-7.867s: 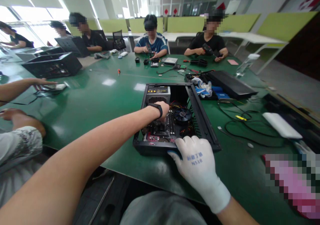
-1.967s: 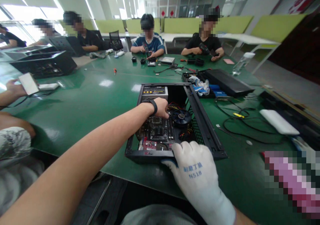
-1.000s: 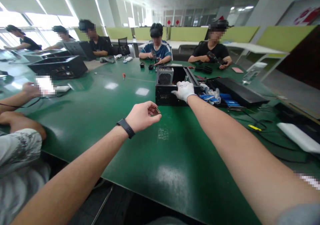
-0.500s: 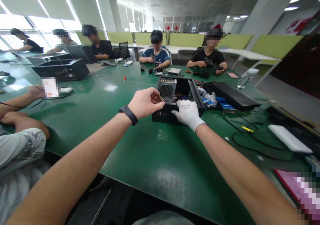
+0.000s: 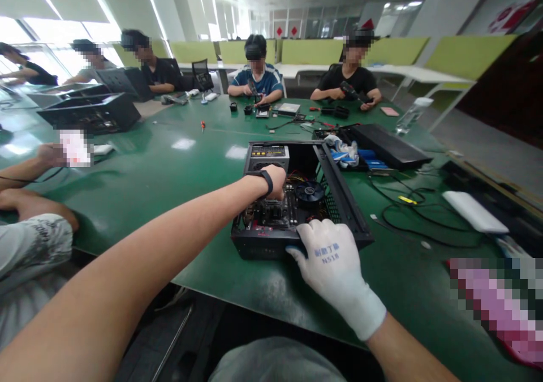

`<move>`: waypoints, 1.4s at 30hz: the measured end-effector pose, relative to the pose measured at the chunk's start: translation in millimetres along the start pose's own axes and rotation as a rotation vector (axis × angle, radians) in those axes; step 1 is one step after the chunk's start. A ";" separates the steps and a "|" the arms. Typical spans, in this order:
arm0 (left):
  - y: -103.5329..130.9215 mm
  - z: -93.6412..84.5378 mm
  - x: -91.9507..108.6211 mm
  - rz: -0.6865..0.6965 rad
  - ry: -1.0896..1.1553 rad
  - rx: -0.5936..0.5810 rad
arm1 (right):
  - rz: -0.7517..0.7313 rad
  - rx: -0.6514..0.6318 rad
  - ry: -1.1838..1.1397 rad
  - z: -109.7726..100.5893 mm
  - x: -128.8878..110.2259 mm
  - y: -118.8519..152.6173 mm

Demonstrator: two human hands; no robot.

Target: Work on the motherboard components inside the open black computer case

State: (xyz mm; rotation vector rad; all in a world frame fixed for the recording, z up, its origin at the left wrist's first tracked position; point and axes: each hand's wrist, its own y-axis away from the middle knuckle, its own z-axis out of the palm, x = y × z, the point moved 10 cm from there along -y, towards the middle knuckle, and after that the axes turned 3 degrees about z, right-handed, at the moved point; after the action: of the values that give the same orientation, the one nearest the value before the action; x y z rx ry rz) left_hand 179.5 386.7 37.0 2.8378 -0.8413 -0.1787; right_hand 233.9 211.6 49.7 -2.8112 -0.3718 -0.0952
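Observation:
An open black computer case (image 5: pixel 263 246) lies on the green table, its inside facing up. A power supply (image 5: pixel 268 154) sits at its far left, and a round black fan (image 5: pixel 309 192) is in the middle of the board. My left hand (image 5: pixel 277 180), bare with a black watch band at the wrist, reaches into the case beside the power supply; its fingertips are hidden, so what it holds cannot be made out. In a white glove, my right hand (image 5: pixel 328 250) grips the near right edge of the case, thumb outside and fingers over the rim.
Right of the case are a black panel (image 5: pixel 388 147), a glove, loose cables and a white box (image 5: pixel 475 211). Across the table several people work. A person's hand at the left holds a phone-sized object. Another case (image 5: pixel 91 113) stands far left.
The case now lies nearer, with more of its inside showing. My left hand has gone from its near edge to inside it. My right hand has come closer, still on the near edge.

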 end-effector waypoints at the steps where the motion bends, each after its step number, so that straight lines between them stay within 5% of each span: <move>1: -0.6 6.6 5.7 0.010 -0.035 -0.055 | -0.003 -0.003 -0.018 -1.8 -1.5 7.6; 5: -3.4 33.3 15.4 0.015 -0.135 -0.217 | 0.007 -0.016 -0.086 -5.4 -4.1 33.2; 13: -20.9 74.3 4.7 -0.022 -0.105 -0.291 | 0.017 -0.011 -0.157 -1.8 -2.3 41.1; 42: -14.8 66.4 13.2 -0.032 -0.167 -0.351 | -0.068 -0.014 -0.065 -1.5 -7.0 36.5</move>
State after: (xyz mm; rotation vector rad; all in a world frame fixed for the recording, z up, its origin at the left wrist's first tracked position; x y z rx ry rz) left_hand 187.4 382.8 -31.8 2.5316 -0.7130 -0.5197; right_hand 236.7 175.8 39.9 -2.8215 -0.4837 -0.0207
